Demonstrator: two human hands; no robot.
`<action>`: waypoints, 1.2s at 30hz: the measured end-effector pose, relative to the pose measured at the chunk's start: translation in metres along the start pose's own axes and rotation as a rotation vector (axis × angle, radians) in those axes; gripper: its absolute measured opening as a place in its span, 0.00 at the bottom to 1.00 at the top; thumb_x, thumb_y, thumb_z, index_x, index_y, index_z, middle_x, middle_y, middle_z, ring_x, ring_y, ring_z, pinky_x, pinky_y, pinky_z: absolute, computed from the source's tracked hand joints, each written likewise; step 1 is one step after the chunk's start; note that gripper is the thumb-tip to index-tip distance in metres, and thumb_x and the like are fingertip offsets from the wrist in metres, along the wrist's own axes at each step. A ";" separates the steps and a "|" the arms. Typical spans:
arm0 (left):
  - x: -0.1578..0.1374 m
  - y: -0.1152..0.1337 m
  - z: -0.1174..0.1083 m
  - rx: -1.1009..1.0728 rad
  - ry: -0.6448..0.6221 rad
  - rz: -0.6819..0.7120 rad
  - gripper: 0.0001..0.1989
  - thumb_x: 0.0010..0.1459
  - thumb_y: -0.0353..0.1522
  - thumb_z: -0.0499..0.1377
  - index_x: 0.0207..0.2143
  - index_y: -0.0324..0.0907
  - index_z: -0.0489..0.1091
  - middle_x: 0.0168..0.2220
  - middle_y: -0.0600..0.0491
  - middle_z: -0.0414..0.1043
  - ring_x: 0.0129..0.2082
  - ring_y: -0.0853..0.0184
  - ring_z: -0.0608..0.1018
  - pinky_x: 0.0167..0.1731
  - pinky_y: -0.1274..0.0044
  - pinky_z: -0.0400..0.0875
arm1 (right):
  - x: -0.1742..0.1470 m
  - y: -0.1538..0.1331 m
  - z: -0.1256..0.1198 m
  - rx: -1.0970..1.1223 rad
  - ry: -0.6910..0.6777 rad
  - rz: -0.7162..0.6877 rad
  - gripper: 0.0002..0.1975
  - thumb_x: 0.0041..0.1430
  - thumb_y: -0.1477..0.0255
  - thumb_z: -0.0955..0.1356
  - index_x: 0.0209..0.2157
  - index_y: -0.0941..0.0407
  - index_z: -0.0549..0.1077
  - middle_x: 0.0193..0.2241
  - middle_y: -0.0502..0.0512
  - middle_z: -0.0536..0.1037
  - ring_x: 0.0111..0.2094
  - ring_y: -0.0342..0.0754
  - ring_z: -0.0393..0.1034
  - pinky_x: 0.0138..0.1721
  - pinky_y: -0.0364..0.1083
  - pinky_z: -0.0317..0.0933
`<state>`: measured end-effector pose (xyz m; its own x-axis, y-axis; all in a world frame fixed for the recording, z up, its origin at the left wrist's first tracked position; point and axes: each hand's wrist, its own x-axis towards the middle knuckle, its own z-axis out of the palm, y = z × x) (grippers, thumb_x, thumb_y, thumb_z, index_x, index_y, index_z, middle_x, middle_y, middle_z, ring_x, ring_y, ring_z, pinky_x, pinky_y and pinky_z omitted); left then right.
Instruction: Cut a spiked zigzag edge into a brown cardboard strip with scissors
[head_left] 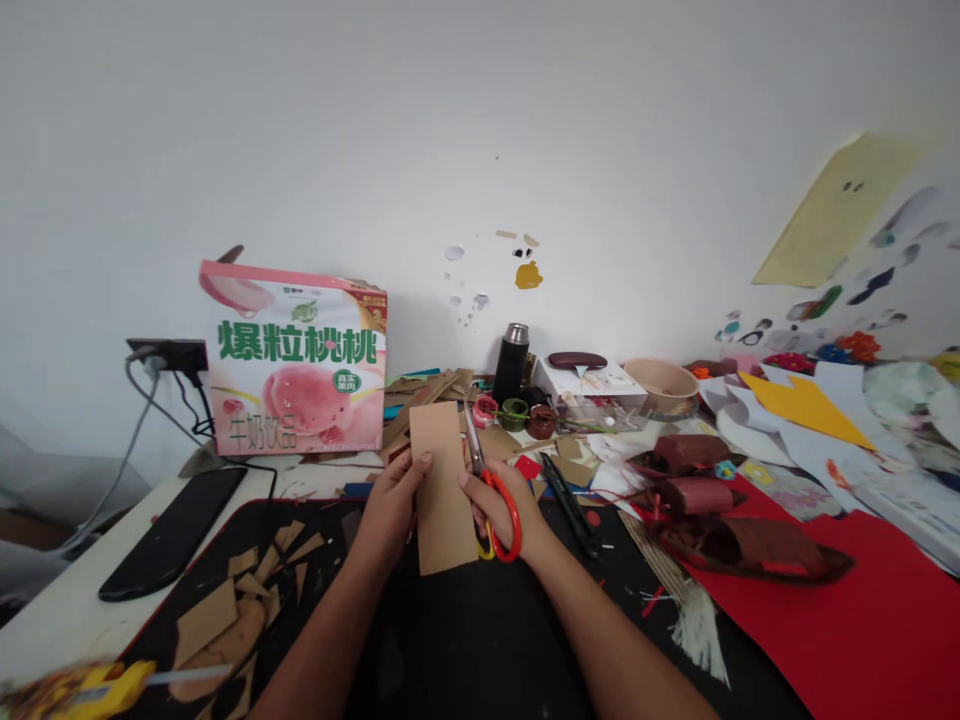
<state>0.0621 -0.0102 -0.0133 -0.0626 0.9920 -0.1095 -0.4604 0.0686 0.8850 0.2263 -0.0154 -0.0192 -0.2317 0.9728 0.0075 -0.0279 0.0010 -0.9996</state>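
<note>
Above the black mat, my left hand (pixel 397 500) grips the left edge of a tan cardboard strip (pixel 442 500), thumb on its face. On the other side, my right hand (pixel 517 505) is closed around scissors (pixel 513 525) with red and yellow handles, and its thumb touches the strip's right edge. The scissor blades point up and away beside the strip and look closed. Fingers behind the cardboard are hidden.
Cardboard scraps (pixel 255 580) lie at left, by a black phone (pixel 172 533) and a tape measure (pixel 109 690). A peach drink box (pixel 300 365) stands behind. At right are a box cutter (pixel 570 505), brown model boats (pixel 750 550) and red paper (pixel 855 630). Paint jars (pixel 514 414) and a thermos (pixel 511 365) stand farther back.
</note>
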 end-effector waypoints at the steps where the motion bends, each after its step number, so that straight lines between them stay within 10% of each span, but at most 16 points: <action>1: 0.000 0.000 0.000 0.027 0.003 -0.002 0.29 0.41 0.42 0.78 0.44 0.38 0.81 0.38 0.44 0.85 0.39 0.51 0.86 0.36 0.68 0.82 | 0.000 -0.001 0.000 0.011 0.015 -0.005 0.23 0.57 0.49 0.73 0.35 0.53 0.67 0.14 0.40 0.66 0.13 0.41 0.58 0.15 0.39 0.54; 18: 0.007 0.010 0.004 -0.222 0.338 0.073 0.07 0.57 0.29 0.67 0.39 0.41 0.75 0.33 0.54 0.81 0.26 0.70 0.81 0.35 0.76 0.81 | 0.000 0.004 0.003 0.052 -0.030 0.010 0.26 0.58 0.44 0.71 0.32 0.52 0.65 0.12 0.40 0.65 0.12 0.42 0.58 0.15 0.41 0.54; 36: 0.007 0.001 0.000 -0.187 0.158 0.080 0.21 0.45 0.35 0.74 0.42 0.40 0.77 0.35 0.50 0.83 0.36 0.59 0.85 0.39 0.71 0.81 | -0.002 0.004 0.005 -0.014 -0.021 -0.045 0.22 0.59 0.50 0.72 0.34 0.53 0.67 0.13 0.40 0.66 0.13 0.42 0.59 0.16 0.40 0.53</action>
<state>0.0612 -0.0035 -0.0128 -0.2363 0.9636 -0.1252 -0.6037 -0.0446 0.7960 0.2222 -0.0186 -0.0234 -0.2509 0.9666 0.0530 -0.0250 0.0482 -0.9985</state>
